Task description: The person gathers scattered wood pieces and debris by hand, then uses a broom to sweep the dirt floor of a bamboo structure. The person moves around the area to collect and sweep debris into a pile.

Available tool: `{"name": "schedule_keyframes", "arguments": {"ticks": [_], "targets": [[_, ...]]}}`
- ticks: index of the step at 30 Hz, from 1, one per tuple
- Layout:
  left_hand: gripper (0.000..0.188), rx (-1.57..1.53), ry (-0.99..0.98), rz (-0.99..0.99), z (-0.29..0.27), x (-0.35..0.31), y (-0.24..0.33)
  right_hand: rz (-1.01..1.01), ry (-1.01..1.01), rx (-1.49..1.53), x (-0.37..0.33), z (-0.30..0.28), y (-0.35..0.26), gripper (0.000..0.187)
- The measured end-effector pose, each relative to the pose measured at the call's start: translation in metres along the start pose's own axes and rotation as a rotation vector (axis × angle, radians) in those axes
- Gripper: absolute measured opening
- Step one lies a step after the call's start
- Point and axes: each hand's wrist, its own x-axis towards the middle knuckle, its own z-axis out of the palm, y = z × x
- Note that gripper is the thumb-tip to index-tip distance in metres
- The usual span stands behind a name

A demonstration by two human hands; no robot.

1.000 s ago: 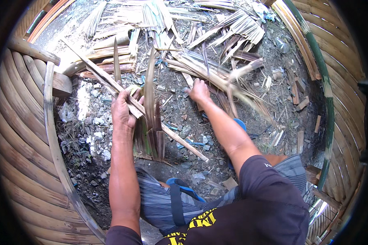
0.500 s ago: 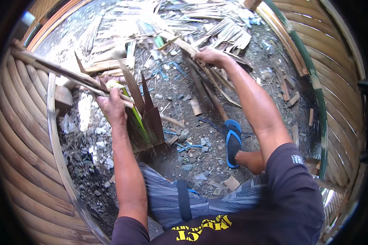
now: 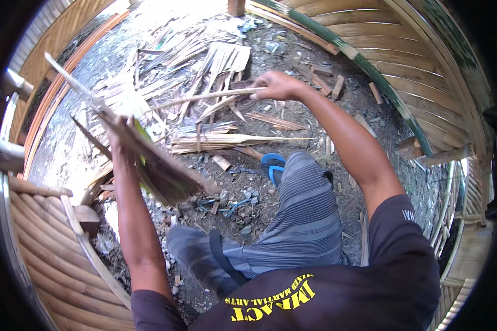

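Note:
My left hand (image 3: 120, 138) is closed around a bundle of dry brown palm leaf pieces (image 3: 163, 168), with a little green showing among them. A long pale stick runs along the bundle toward the upper left. Farther out to the right, my right hand (image 3: 280, 86) pinches the end of a thin tan strip (image 3: 210, 95), which stretches leftward over the litter. Below that strip, a flat bunch of dry palm leaf strips (image 3: 232, 143) lies on the ground. The left fingers are partly hidden by the leaves.
Dry leaf strips (image 3: 174, 52) are scattered over the ground ahead. Curved bamboo slat panels stand at left (image 3: 66, 248) and right (image 3: 392, 55), the right one edged by a green pole (image 3: 364, 63). Wood offcuts (image 3: 337, 86) lie near it. My foot in a blue-strapped flip-flop (image 3: 273, 165) rests on rubble.
My left hand and its bundle have swung left and tilted. My right hand holds a thin strip out sideways; before, it gripped longer, thicker pieces. The view has shifted right.

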Motion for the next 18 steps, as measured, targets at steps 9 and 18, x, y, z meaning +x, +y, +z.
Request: {"name": "schedule_keyframes", "arguments": {"ticks": [9, 18], "targets": [[0.076, -0.484, 0.169, 0.056, 0.143, -0.055, -0.009, -0.243, 0.059, 0.188, -0.023, 0.057, -0.070, 0.055], [0.073, -0.045, 0.367, -0.041, 0.151, -0.091, -0.014, 0.077, 0.345, 0.115, -0.104, 0.008, -0.019, 0.054]]}}
